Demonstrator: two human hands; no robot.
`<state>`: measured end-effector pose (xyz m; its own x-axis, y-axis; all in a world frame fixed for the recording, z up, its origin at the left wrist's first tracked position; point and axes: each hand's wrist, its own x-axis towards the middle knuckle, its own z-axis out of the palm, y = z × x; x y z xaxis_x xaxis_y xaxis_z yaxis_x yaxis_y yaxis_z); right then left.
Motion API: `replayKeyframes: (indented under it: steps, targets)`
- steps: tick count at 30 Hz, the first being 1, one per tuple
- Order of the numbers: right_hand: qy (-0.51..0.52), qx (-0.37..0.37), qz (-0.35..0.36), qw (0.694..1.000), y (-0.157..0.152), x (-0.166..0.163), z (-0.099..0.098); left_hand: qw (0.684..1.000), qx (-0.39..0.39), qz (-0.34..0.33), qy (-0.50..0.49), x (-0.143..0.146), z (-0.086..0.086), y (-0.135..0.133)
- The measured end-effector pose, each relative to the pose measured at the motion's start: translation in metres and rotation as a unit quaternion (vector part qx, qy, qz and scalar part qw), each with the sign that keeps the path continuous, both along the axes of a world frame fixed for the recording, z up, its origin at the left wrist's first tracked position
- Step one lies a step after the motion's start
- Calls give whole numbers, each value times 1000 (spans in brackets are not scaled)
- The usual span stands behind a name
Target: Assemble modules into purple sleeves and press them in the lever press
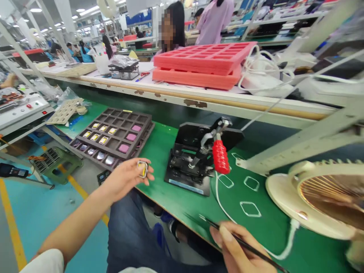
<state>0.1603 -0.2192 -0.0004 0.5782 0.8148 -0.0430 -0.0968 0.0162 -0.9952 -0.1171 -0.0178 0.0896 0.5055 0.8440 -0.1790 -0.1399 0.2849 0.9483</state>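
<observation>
Yellow-centred metal frame [142, 169], small and squarish, sits at the fingertips of the left hand [125, 180], held up over the front edge of the bench; the fingers [148, 176] curl together and pinch it from the sides. Lower down, the right hand [234, 246] grips a slim black tool [244, 242] with a pale metal tip, its fingers [223, 234] pressed together along the shaft in a pen hold, the tip pointing toward the green bench mat [182, 204] and touching nothing visible. Just past that hand, white outlines [250, 209] are marked on the mat, and a white cable [220, 201] runs across it to a cream desk fan [284, 193] at the right. A black toggle press [187, 163] with a red handle [220, 157] stands beside the hands, with no part visible in it. To its left lies a dark compartment tray [116, 112]: about six yellow-centred pieces and three pink pads occupy pockets in its middle rows, silvery pieces line a lower tier, and the far rows carry no visible parts, so the tray looks only partly filled. Beyond, on the upper shelf, red foam trays [199, 57] are stacked, and a co-worker in a pink smock [214, 22] stands further back.
</observation>
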Motion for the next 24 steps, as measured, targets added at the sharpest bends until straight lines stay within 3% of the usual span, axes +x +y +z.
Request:
replayKeyframes:
  steps: [3,6,13,24]
  targets:
    - [-84,92,41,991,11,-22,22,988,-137,-48,-49,30,-9,-48]
    - [-176,165,76,967,20,-33,36,983,-170,-58,-41,52,-17,-74]
    - [-271,241,110,925,14,-41,33,989,-131,-60,-24,78,-23,-101]
    - [-293,226,119,921,10,-37,30,996,-59,-52,51,77,-27,-111]
